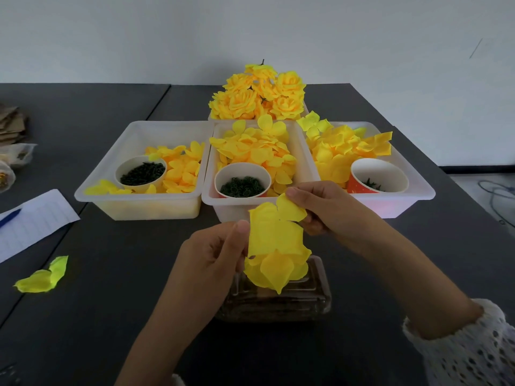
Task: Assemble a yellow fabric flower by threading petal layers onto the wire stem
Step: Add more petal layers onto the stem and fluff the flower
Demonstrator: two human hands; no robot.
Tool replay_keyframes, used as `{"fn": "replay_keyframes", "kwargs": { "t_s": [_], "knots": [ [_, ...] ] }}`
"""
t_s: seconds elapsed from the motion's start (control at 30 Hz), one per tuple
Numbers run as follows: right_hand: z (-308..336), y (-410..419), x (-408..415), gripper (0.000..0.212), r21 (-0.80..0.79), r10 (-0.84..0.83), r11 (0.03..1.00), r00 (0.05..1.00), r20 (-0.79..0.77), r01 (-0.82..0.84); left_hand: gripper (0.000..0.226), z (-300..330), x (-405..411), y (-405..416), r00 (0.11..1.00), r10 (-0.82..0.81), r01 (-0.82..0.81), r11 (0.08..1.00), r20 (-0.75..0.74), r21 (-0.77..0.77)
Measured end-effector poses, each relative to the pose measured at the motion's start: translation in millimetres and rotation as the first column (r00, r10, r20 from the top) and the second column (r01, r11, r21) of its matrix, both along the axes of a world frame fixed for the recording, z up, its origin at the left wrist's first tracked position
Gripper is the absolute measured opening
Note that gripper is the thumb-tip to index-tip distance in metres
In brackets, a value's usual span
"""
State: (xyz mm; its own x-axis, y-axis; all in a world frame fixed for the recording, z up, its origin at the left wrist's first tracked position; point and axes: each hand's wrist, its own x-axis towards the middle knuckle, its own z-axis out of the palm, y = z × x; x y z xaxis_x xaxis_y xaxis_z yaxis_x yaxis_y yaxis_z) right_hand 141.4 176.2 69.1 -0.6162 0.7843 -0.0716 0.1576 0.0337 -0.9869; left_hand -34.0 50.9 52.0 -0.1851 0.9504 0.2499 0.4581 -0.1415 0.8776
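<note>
A yellow fabric petal layer [274, 232] is held up over the dark grey table [111, 274], in front of the middle bin. Its upper right lobe is pinched by the right hand [326, 210], thumb on top, fingers curled behind. Its left edge is pinched by the left hand [214, 254], thumb tip against the fabric. A small hole is visible near the layer's centre. Below it, touching or overlapping, more yellow petals [274, 273] hang as a cluster; the wire stem is hidden, so whether they are threaded cannot be told. Under the cluster a clear plastic lidded container [278, 305] is seen on the table.

Three translucent white plastic bins are set side by side behind the hands:
- left bin [94, 190]: loose yellow petals plus a white paper cup [140, 172] of dark green small parts
- middle bin [211, 196]: heaped petals plus a red-sided paper cup [242, 181] of dark green rings
- right bin [418, 185]: larger petals plus a red paper cup [377, 175] with a few green pieces

A pile of finished yellow fabric roses [259, 93] is stacked behind the middle bin. One stray yellow petal piece [44, 275] is lying on the table at left, near a lined paper sheet [33, 221] with a blue pen [9, 217] on it. A white knit sleeve [471, 346] is seen on the right forearm.
</note>
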Motion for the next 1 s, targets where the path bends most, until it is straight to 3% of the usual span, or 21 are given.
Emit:
{"fn": "replay_keyframes", "kwargs": {
  "t_s": [0.13,0.37,0.57,0.77,1.0],
  "knots": [
    [0.7,-0.8,-2.2,0.039,0.015,-0.026,1.0,0.999,0.035,0.026,0.034,0.9,1.2,0.5,0.999,-0.034,0.033,0.999,-0.027,-0.029],
    [-3.7,4.3,-4.9,0.038,-0.026,-0.057,0.998,0.998,0.008,0.057,0.033,2.3,0.1,4.2,0.999,-0.009,0.008,1.0,0.039,0.005],
    [-12.0,2.1,-4.7,0.051,0.002,-0.096,0.995,0.985,0.143,0.096,0.037,-5.9,1.0,7.0,1.0,0.017,-0.017,0.997,0.007,-0.069],
    [-10.1,5.6,3.5,0.034,-0.017,-0.105,0.994,0.991,0.085,0.107,0.038,-0.5,6.0,7.1,0.998,0.005,-0.001,0.998,0.059,-0.055],
    [-12.9,4.2,5.9,0.043,0.0,-0.101,0.995,0.991,0.085,0.101,0.037,1.4,6.9,3.3,1.0,0.012,-0.012,0.999,0.005,-0.047]
  ]
}}
